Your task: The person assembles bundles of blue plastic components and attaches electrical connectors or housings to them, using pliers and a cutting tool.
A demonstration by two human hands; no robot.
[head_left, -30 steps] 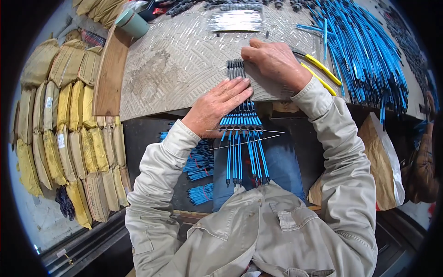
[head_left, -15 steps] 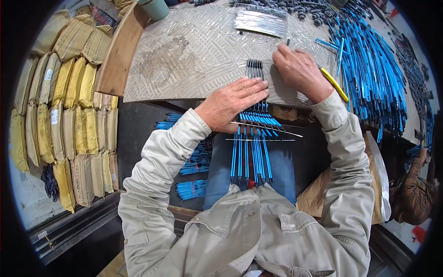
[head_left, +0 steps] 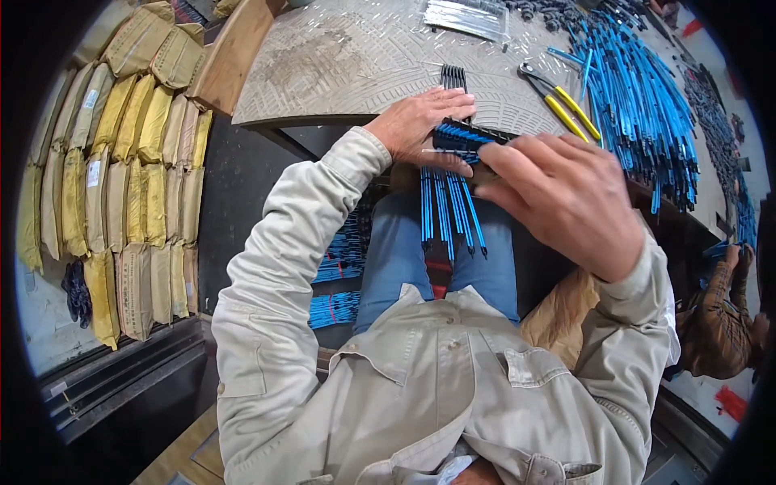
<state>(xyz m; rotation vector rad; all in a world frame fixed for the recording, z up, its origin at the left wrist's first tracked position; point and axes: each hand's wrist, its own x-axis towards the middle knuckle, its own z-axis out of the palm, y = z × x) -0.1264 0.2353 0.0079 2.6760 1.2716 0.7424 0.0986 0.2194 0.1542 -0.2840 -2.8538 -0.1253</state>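
Observation:
My left hand (head_left: 427, 121) is closed over a row of thin blue rods with black ends (head_left: 449, 206), fingers on top and thumb below. The rods lie across the table edge: their black far ends (head_left: 454, 77) rest on the tabletop, and their near ends hang over my lap. My right hand (head_left: 566, 194), smeared by motion, is curled at the right end of a dark, ribbed blue-and-black section (head_left: 473, 137) of the same row. Its fingertips appear to grip there, though the contact is partly hidden. Yellow-handled pliers (head_left: 566, 109) lie just beyond it.
On the worn table (head_left: 323, 81) are a clear tray of thin metal pins (head_left: 465, 18) and a large heap of blue strips (head_left: 634, 113). Tied blue bundles (head_left: 335, 307) sit low at left. Stacked yellow-brown packages (head_left: 121, 178) line the left side. Another person (head_left: 719, 307) works at far right.
My right hand has come back from the tabletop toward me, down to the rods, uncovering the pliers. The dark section beside my left hand now stands higher. The long crosswise pins are mostly out of sight.

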